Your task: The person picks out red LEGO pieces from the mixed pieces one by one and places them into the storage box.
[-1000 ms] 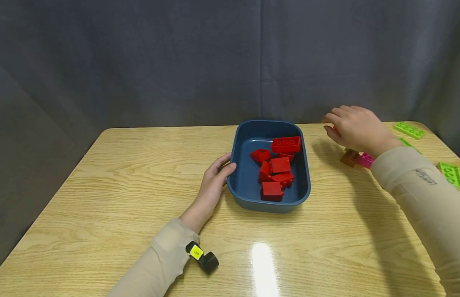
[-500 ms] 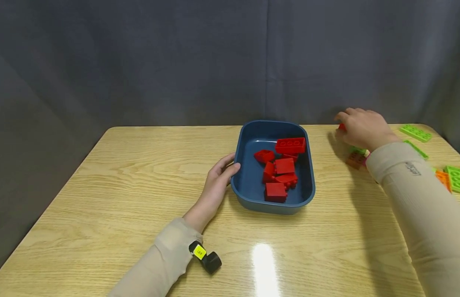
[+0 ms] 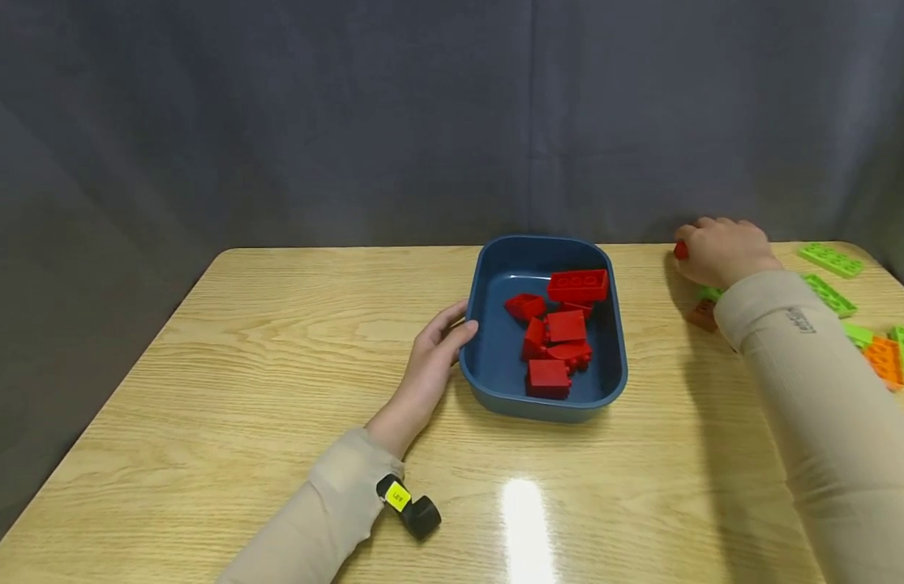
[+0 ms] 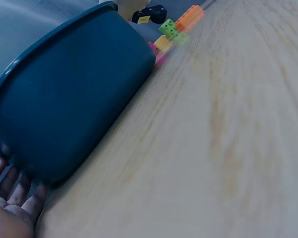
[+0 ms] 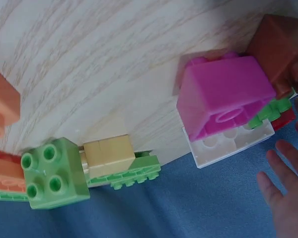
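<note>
My left hand (image 3: 430, 357) holds the near-left side of a dark blue plastic bin (image 3: 542, 410). Its thumb lies at the rim, and in the left wrist view the fingers (image 4: 21, 192) touch the outer wall. Several red toy bricks (image 3: 567, 327) lie inside the bin. At the table's back right, my right hand (image 3: 729, 251) has its fingers bent over a red brick (image 3: 681, 250), apparently pinching it; the thumb is hidden in the head view. The right wrist view shows a magenta brick (image 5: 226, 94) and a brown brick (image 5: 278, 52) close to that hand.
Right of the bin, lime green plates (image 3: 831, 259) and an orange brick (image 3: 884, 362) lie beside and beyond the right forearm. A white plate (image 5: 231, 144) and a tan brick (image 5: 109, 155) sit near the table edge. A dark grey curtain (image 3: 379, 122) hangs behind the table.
The head view has shifted slightly, so the bin and bricks appear farther right. The right hand has come down around the red brick at the back. The left hand stays at the bin.
</note>
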Available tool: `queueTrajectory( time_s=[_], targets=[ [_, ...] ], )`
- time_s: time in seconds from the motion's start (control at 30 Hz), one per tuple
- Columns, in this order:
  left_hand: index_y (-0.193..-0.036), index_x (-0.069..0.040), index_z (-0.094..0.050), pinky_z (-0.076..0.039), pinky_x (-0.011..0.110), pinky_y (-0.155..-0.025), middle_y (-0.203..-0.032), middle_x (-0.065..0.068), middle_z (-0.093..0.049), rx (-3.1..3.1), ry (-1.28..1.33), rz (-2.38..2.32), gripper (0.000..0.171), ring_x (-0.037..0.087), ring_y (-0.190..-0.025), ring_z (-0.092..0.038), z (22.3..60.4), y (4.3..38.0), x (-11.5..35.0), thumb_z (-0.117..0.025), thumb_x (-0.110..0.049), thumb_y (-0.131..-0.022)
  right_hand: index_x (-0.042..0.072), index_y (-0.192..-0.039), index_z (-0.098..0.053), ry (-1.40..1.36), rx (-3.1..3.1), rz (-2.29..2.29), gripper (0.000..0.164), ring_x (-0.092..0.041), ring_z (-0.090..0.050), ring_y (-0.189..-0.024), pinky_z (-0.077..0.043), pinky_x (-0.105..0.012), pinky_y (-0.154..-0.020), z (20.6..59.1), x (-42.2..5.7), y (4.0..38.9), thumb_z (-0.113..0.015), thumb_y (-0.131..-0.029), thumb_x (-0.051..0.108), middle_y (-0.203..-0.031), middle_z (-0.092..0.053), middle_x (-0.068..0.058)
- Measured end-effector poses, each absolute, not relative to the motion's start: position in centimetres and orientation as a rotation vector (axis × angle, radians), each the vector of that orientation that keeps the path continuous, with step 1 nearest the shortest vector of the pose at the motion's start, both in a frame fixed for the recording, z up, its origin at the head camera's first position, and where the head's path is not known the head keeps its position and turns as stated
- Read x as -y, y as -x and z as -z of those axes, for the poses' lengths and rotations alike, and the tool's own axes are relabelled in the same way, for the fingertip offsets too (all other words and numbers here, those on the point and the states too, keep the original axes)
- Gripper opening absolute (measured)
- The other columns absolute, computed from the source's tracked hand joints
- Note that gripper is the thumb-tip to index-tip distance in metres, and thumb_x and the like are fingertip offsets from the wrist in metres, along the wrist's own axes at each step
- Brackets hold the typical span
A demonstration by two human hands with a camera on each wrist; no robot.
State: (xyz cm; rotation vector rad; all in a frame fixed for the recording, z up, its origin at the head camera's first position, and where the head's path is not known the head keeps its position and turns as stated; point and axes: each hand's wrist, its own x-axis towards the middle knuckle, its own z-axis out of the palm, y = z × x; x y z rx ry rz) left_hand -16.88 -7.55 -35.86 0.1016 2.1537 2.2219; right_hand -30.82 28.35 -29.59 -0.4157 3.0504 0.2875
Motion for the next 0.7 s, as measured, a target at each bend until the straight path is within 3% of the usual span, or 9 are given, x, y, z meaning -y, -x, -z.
queueTrajectory(
  time_s=[0.5,0.7],
  targets=[
    [-0.135,-0.015,-0.050,-0.043,0.045,-0.104,-0.140,0.006,-0.052,-2.165,-0.081,-2.203,0.045,0.019,-0.118,-0.052,35.86,16.84,7.71,-0.053,-0.030,-0.093,-0.007,-0.130,-0.048,0.376,-3.003,-0.126,0.048,-0.049,-0.046,-0.110,-0.039,-0.066,-0.096,30.17,-28.03,30.80,-0.051,-0.087,0.014,-0.125,-0.050,-0.037],
    [-0.136,-0.016,-0.050,-0.043,0.045,-0.104,-0.140,0.005,-0.052,-2.161,-0.094,-2.198,0.046,0.019,-0.118,-0.053,35.76,16.81,7.73,-0.053,-0.031,-0.093,-0.008,-0.125,-0.053,0.375,-2.978,-0.124,0.043,-0.047,-0.050,-0.103,-0.043,-0.064,-0.091,30.06,-28.16,30.73,-0.050,-0.085,0.008,-0.116,-0.052,-0.035]
  ],
)
